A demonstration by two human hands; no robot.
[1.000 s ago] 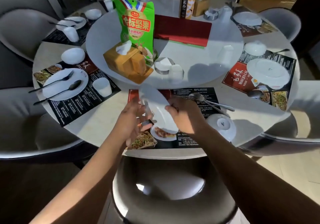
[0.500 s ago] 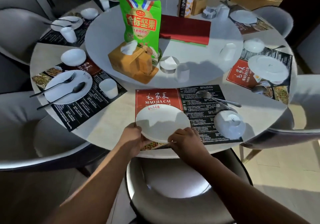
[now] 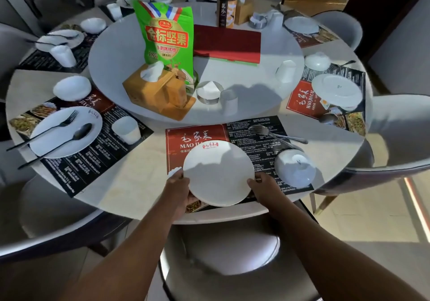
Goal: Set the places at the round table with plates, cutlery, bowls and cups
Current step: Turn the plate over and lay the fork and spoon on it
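Observation:
A white plate [image 3: 218, 172] with a red logo at its far rim lies face up on the red and black placemat [image 3: 195, 135] nearest me. My left hand [image 3: 179, 189] grips its left edge and my right hand [image 3: 263, 186] touches its right edge. To the right of the plate a white bowl [image 3: 295, 168] sits upside down. A fork and spoon [image 3: 274, 134] lie crossed on the mat behind it. The place to the left has a plate with fork and spoon [image 3: 65, 133], a cup [image 3: 126, 129] and a bowl [image 3: 72, 88].
A lazy Susan [image 3: 256, 91] carries a green snack bag [image 3: 167, 35], an orange tissue box [image 3: 158, 91], a red folder [image 3: 228, 44], a tin [image 3: 226, 9] and upturned cups [image 3: 286, 71]. A right-hand place holds a plate [image 3: 337, 90]. A chair seat [image 3: 232, 254] is below me.
The plate, tilted on edge between my hands a second ago, now lies flat and face up on the placemat. Both hands have slid to its near edges.

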